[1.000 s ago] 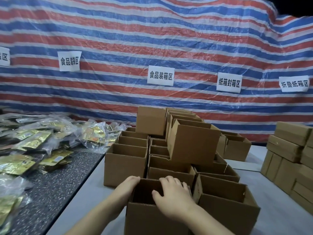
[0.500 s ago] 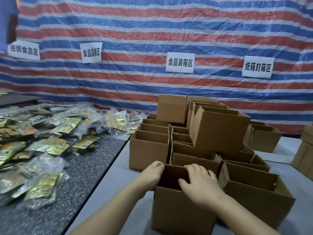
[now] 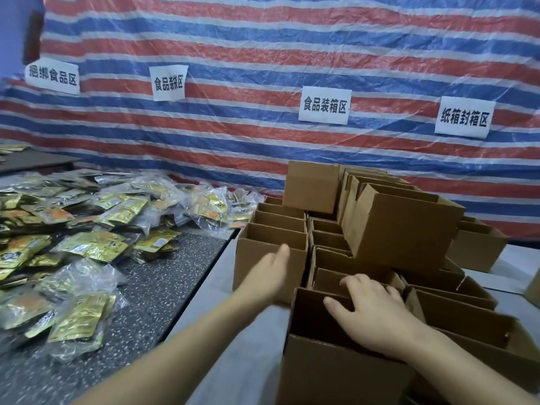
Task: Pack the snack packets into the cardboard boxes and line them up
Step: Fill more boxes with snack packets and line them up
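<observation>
Right hand [image 3: 377, 314] grips the nearest open box [image 3: 336, 372], seemingly empty.

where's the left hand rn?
Head view, centre: the left hand reaches forward over the pale table, in front of the front-left open box, left of the nearest box.

Speckled table [image 3: 163, 276], snack packets [image 3: 93, 244], pale, perhaps cloth-covered table [image 3: 233, 361], cardboard boxes [image 3: 271, 252]
</observation>
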`<state>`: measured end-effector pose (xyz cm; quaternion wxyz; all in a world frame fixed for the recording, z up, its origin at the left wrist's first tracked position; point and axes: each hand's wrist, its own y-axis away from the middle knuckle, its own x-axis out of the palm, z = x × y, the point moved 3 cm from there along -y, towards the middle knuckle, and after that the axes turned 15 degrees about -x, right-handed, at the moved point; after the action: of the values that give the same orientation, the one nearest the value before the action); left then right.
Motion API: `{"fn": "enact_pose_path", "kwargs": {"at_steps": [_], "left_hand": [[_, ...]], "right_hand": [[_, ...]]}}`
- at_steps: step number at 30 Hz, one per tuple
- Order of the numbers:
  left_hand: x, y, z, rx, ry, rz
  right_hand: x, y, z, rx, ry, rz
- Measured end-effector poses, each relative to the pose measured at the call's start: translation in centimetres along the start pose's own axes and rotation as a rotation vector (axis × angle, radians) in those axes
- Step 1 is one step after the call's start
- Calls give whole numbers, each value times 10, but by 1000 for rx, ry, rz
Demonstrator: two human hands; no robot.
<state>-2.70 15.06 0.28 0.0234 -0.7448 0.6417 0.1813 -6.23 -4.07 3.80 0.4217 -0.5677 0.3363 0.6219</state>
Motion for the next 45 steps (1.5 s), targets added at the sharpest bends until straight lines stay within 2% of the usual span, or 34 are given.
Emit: {"fn": "enact_pose_path", "kwargs": {"at_steps": [3, 6, 9, 13, 15, 17, 22, 29, 32, 36, 39, 42, 45], "left_hand": [[-48, -28, -25, 137, 71, -220], [-91, -75, -30, 198, -138, -419], [-124, -141, -16, 187, -557, -532], [-161, -235, 19, 113, -1333, -627], [-175, -279, 32, 93, -1559, -643], [-184, -320, 40, 63, -1659, -665], [-177, -401, 47, 8, -1685, -624], [-184, -475, 72, -65, -1684, -627], [-189, -487, 75, -86, -1609, -687], [-183, -478, 75, -58, -1687, -681], [-182, -446, 65, -48, -1493, -646], [-199, -393, 36, -61, -1112, -574], [-218, -322, -1, 45, -779, -667]], "right_hand": [[-24, -23, 16, -65, -22, -54], [-40, -60, 31, -161, -31, -96], [-52, -103, 41, -263, -4, -148], [-62, -181, 47, -319, 47, -177], [-66, -226, 48, -299, -19, -156], [-66, -269, 48, -288, -72, -163], [-46, -345, 56, -315, -138, -128], [-4, -380, 76, -386, -261, -54], [4, -386, 87, -424, -279, -28], [-4, -378, 96, -453, -319, -58], [-18, -359, 95, -456, -382, -91], [-35, -329, 91, -453, -458, -147], [-46, -294, 85, -410, -534, -189]]}}
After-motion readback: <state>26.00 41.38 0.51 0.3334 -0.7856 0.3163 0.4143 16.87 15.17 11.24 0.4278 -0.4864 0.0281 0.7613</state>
